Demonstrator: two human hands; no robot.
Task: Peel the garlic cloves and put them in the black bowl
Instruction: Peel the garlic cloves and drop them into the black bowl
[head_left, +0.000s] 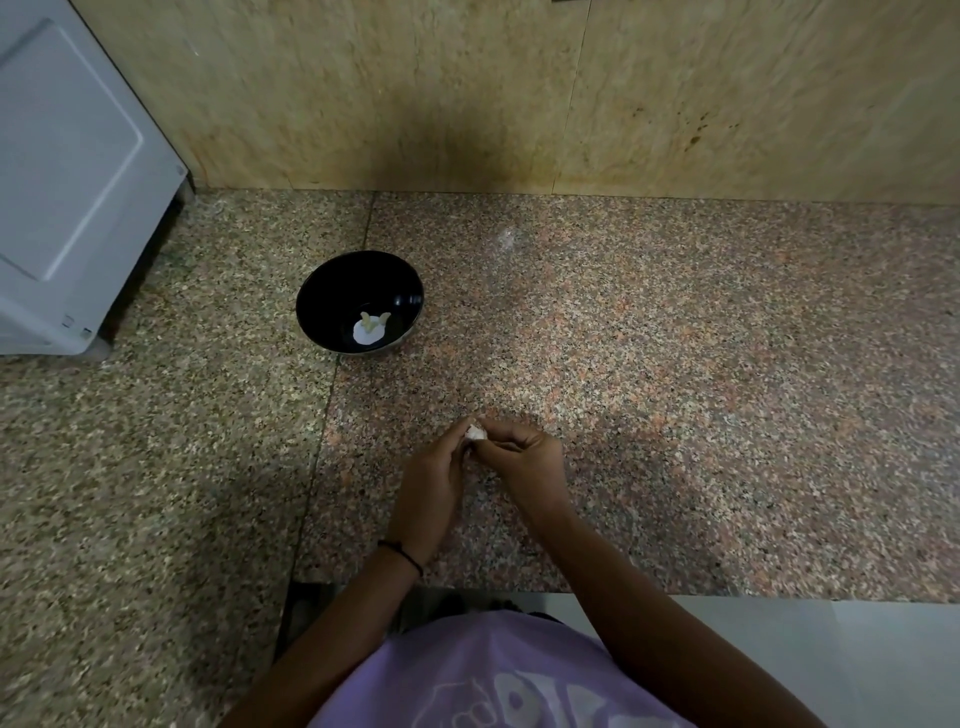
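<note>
Holding one small white garlic clove (475, 432) between them, the left hand (431, 488) and the right hand (524, 457) meet over the speckled stone surface (675, 389), near its front edge. Both hands pinch the clove with their fingertips. The clove sits at 1 o'clock from the middle of the left hand and at 10 o'clock from the middle of the right hand. The black bowl (337, 291) stands on the surface at 11 o'clock from the hands, well apart from them. Two pale peeled cloves (375, 321) lie at the bottom of the bowl.

The fingers hide most of the held clove, so only a little white bit shows. A white patch lies under the cloves in the bowl; it may be a shine of light or a scrap of skin. A big white box (67, 182) at 9 o'clock is cut off by the left edge. A purple shirt (467, 675) at 6 o'clock is cut off by the bottom edge, and the print on it cannot be read.

The two arms come up from the bottom and lean in to each other like a pointed roof. The left hand shows its back, with its fingers curled in to the clove. The right hand is bent at the wrist with its knuckles up. A thin black band (402, 551) goes round the left wrist.
</note>
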